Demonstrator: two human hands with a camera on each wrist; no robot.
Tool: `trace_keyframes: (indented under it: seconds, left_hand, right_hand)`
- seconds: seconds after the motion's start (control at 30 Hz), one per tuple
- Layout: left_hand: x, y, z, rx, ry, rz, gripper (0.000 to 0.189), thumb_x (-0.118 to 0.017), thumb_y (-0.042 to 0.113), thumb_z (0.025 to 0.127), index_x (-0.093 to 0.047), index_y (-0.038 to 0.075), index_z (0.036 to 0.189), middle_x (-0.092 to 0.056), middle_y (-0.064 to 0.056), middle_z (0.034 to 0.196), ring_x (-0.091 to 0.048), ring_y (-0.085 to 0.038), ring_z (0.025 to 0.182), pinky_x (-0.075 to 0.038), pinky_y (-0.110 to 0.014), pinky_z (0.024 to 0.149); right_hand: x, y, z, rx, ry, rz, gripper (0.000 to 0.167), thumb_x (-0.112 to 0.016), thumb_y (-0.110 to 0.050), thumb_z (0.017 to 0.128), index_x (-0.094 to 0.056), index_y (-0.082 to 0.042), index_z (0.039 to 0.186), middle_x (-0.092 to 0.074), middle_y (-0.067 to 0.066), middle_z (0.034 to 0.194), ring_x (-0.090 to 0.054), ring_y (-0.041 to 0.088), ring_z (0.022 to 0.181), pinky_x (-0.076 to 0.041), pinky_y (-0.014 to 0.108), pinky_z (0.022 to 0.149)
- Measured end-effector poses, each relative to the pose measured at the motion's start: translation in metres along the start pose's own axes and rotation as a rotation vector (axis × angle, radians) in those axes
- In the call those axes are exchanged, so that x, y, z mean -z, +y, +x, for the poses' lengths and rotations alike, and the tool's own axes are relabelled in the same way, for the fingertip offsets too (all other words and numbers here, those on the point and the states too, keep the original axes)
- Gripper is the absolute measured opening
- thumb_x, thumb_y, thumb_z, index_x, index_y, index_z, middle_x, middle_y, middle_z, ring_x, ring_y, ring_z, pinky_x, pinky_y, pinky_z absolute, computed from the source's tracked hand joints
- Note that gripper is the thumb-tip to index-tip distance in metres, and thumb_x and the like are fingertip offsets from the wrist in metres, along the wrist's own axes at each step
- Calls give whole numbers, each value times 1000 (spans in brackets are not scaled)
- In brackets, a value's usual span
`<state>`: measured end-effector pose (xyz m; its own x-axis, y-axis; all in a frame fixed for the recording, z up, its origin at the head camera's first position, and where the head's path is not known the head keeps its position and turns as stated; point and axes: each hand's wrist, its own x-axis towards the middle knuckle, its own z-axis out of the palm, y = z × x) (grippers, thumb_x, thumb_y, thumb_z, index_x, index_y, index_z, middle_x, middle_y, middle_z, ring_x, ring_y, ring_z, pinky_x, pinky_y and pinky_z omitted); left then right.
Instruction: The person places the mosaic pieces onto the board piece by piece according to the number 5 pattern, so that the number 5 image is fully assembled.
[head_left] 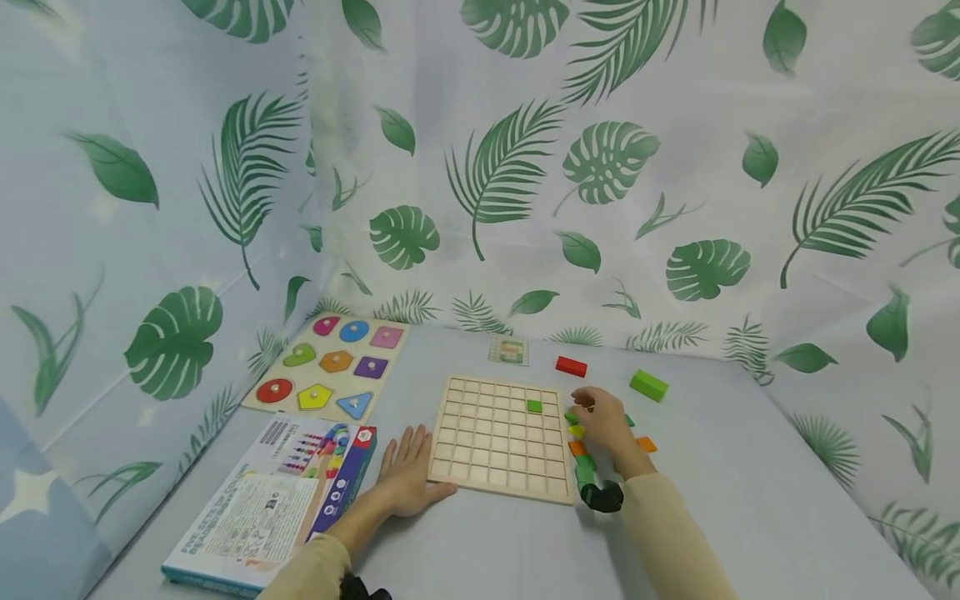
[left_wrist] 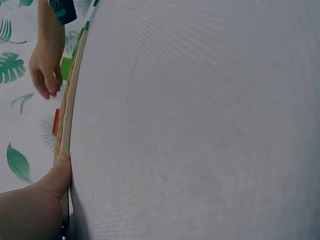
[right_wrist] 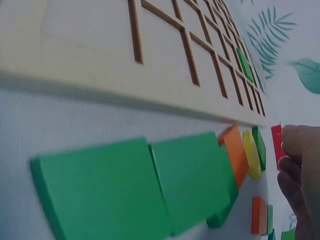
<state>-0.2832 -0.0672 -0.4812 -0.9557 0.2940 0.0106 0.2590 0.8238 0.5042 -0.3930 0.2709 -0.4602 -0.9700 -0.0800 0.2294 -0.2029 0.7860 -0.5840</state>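
A wooden grid board [head_left: 498, 437] lies flat on the table with one green square [head_left: 534, 406] in a cell near its far right corner. My left hand [head_left: 408, 475] rests flat at the board's near left corner, fingers spread; its thumb [left_wrist: 60, 172] touches the edge. Above the right edge is my right hand [head_left: 603, 421], fingers bent and fingertips close together. Whether they pinch a small piece is hidden. Beneath and beside it lie green tiles [right_wrist: 102, 192], an orange tile [right_wrist: 235, 152] and a yellow one [right_wrist: 251, 152].
Behind the board are a red block [head_left: 572, 367], a green block [head_left: 649, 385] and a small patterned card [head_left: 508, 350]. A knobbed shape puzzle [head_left: 300, 375] lies at the far left, with a printed box [head_left: 262, 508] nearer. Leaf-patterned cloth [head_left: 480, 167] rises behind.
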Motion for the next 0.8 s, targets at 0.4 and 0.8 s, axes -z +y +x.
trace_keyframes:
  seconds: [0.4,0.8]
  left_hand:
    - [-1,-2,4,0,-2,17,95,-62,49,85,-18,-7,147,-10,-25,154,0,-39,141,4,-54,111]
    - [-1,-2,1,11,4,23,95,-60,53,86,-18,-7,147,-11,-24,154,-1,-39,141,2,-55,111]
  right_hand:
    - [21,28,-8,-61,-2,-64,26,-59,-5,90,-60,2,115,-61,18,109,-56,32,97,-48,48,87]
    - [19,40,-13,-75,-7,-84,26,-56,4,86,-60,4,112,-62,18,103,-55,29,92,-47,48,86]
